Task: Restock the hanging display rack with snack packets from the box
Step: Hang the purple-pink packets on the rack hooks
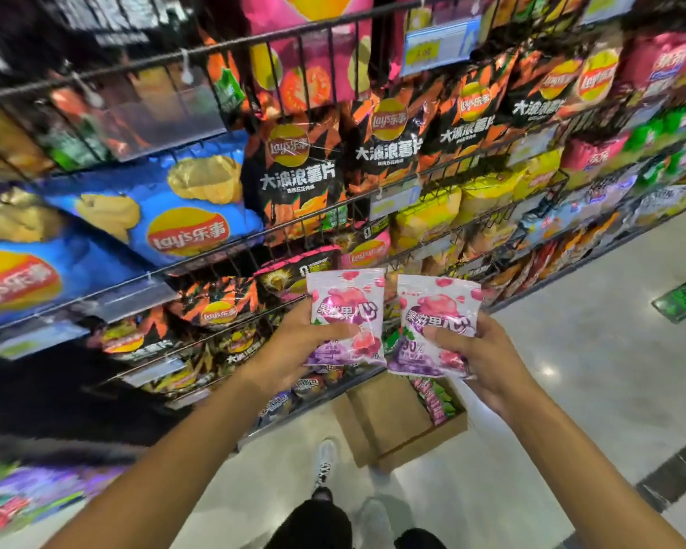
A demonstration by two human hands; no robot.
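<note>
My left hand (294,342) grips a pink-and-purple snack packet (347,301) upright, thumb across its front. My right hand (480,358) holds a second matching packet (438,307) beside it, the two nearly touching. Both sit in front of the black wire display rack (302,45), which is packed with crisp bags. Below my hands, a brown cardboard box (389,418) rests open on the floor against the rack's foot, with more of the same packets (436,402) showing in its right side.
Blue, black and yellow crisp bags fill the rack's rows, with price tags (438,45) clipped to the wires. My white shoe (325,457) stands just left of the box. Pale tiled aisle floor (591,370) stretches to the right, with a green floor sticker (682,299).
</note>
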